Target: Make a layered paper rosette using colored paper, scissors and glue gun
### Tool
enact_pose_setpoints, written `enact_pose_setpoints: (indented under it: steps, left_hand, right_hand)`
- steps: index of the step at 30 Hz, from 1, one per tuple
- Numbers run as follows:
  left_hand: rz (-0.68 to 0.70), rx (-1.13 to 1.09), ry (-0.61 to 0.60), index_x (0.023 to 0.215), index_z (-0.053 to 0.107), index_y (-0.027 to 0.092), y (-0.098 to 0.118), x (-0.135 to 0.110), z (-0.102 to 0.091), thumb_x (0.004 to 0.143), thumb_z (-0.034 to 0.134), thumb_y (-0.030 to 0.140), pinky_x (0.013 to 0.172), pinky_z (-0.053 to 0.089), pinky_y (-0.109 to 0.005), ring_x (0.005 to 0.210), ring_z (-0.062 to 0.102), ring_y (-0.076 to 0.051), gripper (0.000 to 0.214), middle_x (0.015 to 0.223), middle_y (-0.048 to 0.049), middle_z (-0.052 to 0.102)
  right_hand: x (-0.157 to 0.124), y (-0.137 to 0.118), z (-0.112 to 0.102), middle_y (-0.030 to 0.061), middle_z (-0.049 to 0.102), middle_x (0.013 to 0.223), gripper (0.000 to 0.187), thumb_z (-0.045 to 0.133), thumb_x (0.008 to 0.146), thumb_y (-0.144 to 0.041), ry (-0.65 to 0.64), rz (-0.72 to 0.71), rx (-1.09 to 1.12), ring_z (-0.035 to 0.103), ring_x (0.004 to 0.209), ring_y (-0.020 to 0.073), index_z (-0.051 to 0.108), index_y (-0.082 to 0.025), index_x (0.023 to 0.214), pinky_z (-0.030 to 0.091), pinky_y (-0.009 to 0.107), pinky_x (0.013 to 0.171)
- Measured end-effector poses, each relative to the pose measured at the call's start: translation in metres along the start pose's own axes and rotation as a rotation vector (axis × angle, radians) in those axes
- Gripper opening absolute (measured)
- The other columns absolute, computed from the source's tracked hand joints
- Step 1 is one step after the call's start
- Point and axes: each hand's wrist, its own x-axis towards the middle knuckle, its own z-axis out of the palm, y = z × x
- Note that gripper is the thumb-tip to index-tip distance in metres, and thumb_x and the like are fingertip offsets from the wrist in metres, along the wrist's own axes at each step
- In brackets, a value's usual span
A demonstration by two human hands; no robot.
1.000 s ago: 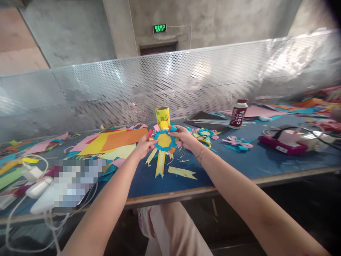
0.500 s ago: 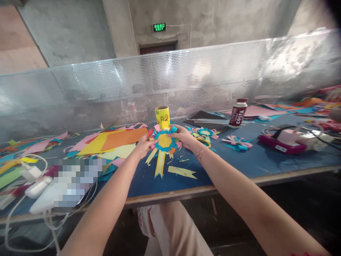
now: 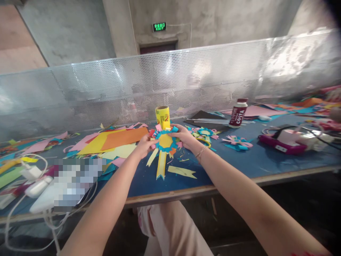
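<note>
Between my two hands is a paper rosette [image 3: 165, 140] with a yellow centre, a blue ruffled ring and multicoloured loops round its edge. A yellow-and-pale ribbon tail [image 3: 161, 167] hangs from it toward me. My left hand [image 3: 145, 145] pinches the rosette's left edge. Its right edge is gripped by my right hand [image 3: 183, 137], the thumb lying over the front. A loose pale yellow paper strip [image 3: 182, 172] with a notched end lies on the table just in front. Behind the rosette stands a yellow cardboard tube [image 3: 162, 115].
Coloured paper sheets [image 3: 121, 138] lie to the left. Two more paper flowers [image 3: 237, 143] are at right, near a brown-and-white bottle [image 3: 238, 113] and a purple power strip [image 3: 282, 144] with cables. A white charger [image 3: 32, 172] sits at left. A perforated metal screen [image 3: 106, 92] borders the back.
The rosette has shifted very slightly, its ribbon tail now hanging a little lower and to the right. Both hands keep their hold.
</note>
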Motion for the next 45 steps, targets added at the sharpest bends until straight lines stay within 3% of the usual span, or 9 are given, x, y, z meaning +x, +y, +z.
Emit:
enact_pose_setpoints:
  steps: [6,14,21,25,28,31,36,45]
  left_hand:
    - [0.046,-0.023,0.111,0.101,0.058,0.021,-0.002,0.005,-0.001,0.05,0.083,0.017,0.045,0.038,-0.018,0.048,0.051,-0.005,0.057,0.073,0.0042,0.06]
    - [0.025,0.049,0.146,0.115,0.055,0.023,-0.001,0.004,0.0,0.055,0.08,0.016,0.045,0.037,-0.019,0.04,0.046,-0.004,0.065,0.072,0.0046,0.061]
    - [0.044,0.091,0.066,0.105,0.057,0.018,0.001,0.004,-0.001,0.056,0.078,0.017,0.045,0.039,-0.02,0.043,0.049,-0.006,0.053,0.072,0.0018,0.063]
    - [0.069,0.004,0.168,0.104,0.054,0.019,0.002,0.005,-0.003,0.054,0.08,0.014,0.047,0.042,-0.02,0.045,0.052,-0.007,0.057,0.069,0.0035,0.061]
    - [0.068,-0.065,0.2,0.101,0.052,0.019,0.004,0.004,-0.003,0.054,0.08,0.014,0.049,0.045,-0.021,0.05,0.056,-0.009,0.055,0.073,0.0024,0.062]
    - [0.068,-0.084,0.216,0.096,0.051,0.019,0.003,0.005,-0.004,0.056,0.079,0.011,0.048,0.046,-0.021,0.054,0.059,-0.01,0.049,0.078,0.0005,0.064]
    - [0.027,-0.09,0.223,0.092,0.052,0.018,0.003,0.007,-0.006,0.06,0.075,0.008,0.049,0.047,-0.021,0.056,0.06,-0.01,0.041,0.08,-0.0004,0.064]
    - [-0.094,0.005,0.15,0.088,0.053,0.017,0.007,0.002,-0.009,0.06,0.071,0.006,0.055,0.051,-0.026,0.048,0.055,-0.008,0.036,0.067,0.0028,0.06]
  right_hand:
    - [0.003,0.003,-0.001,-0.0015,0.068,0.079,0.054,0.079,0.058,-0.012,0.013,-0.034,-0.09,0.066,0.074,0.0156,0.056,-0.021,0.106,0.058,0.034,0.076]
    - [0.003,0.003,0.0,-0.0007,0.069,0.081,0.049,0.079,0.058,-0.012,0.043,-0.002,-0.027,0.067,0.072,0.0161,0.055,-0.022,0.099,0.059,0.033,0.07]
    - [0.003,0.002,0.001,-0.0008,0.07,0.082,0.051,0.079,0.059,-0.013,0.047,0.005,-0.043,0.067,0.074,0.014,0.053,-0.021,0.103,0.058,0.027,0.07]
    - [0.002,-0.001,0.001,0.0018,0.069,0.088,0.032,0.07,0.075,-0.027,0.158,0.07,-0.085,0.064,0.066,0.0107,0.056,-0.021,0.103,0.055,0.021,0.056]
    - [0.001,-0.004,0.001,0.0035,0.069,0.091,0.023,0.062,0.082,-0.033,0.107,0.114,-0.024,0.064,0.065,0.0116,0.057,-0.021,0.101,0.056,0.025,0.058]
    - [0.001,-0.005,0.0,0.0041,0.068,0.087,0.019,0.063,0.081,-0.025,0.055,0.136,0.017,0.066,0.066,0.0133,0.057,-0.02,0.098,0.057,0.028,0.061]
    - [0.002,-0.003,-0.001,0.001,0.068,0.078,0.022,0.064,0.074,-0.004,0.081,0.115,-0.052,0.065,0.064,0.0109,0.057,-0.018,0.09,0.055,0.022,0.058]
    - [0.004,0.0,-0.002,0.0027,0.067,0.084,0.015,0.061,0.08,-0.009,0.091,0.113,-0.073,0.064,0.066,0.01,0.056,-0.017,0.092,0.056,0.023,0.064]
